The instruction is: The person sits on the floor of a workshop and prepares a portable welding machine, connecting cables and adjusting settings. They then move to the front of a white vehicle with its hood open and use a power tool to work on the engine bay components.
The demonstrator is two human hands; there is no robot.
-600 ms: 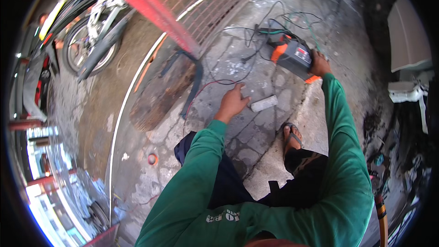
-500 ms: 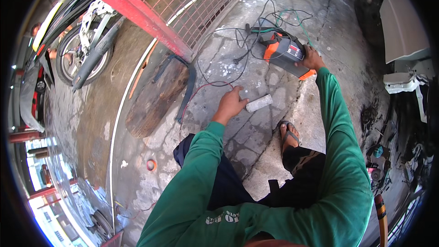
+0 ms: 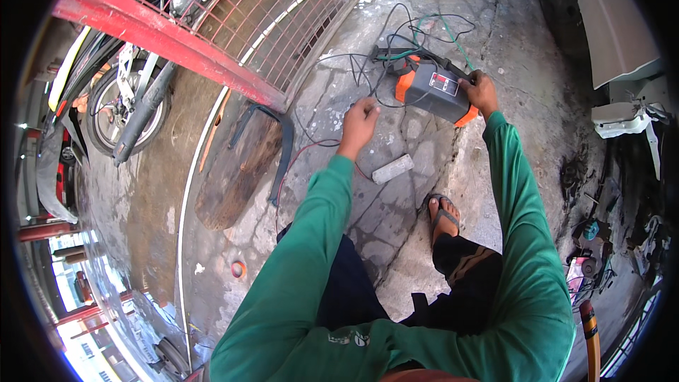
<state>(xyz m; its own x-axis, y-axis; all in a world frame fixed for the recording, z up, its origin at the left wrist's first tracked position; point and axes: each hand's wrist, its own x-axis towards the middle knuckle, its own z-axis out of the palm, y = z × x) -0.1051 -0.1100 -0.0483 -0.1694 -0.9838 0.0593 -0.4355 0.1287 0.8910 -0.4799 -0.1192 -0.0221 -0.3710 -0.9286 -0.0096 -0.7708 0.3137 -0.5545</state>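
On the cracked concrete ahead sits a black, box-shaped welding machine (image 3: 430, 90) with orange ends. My right hand (image 3: 481, 93) is closed on its near right end, at the strap along its top. Loose black cable (image 3: 393, 22) and a thinner green lead (image 3: 447, 27) tangle around the machine's far side. Left of the machine, my left hand (image 3: 359, 126) has its fingers curled together at the end of a black cable loop; the fingers partly hide what they pinch. A pale, block-shaped piece (image 3: 393, 168) lies below that hand, apart from it.
A wooden log (image 3: 239, 170) with a dark curved strip (image 3: 287, 148) lies left, beside a red mesh gate (image 3: 205, 53). Red wire (image 3: 291, 159) crosses the floor. A round orange item (image 3: 238, 269) lies nearer. Pale vehicle panels (image 3: 622, 28) stand right, a motorcycle wheel (image 3: 117, 110) far left.
My left hand has moved forward from beside the pale block to the black cable, and its fingers have closed. My right hand stays on the machine, which has turned slightly. The view has shifted.
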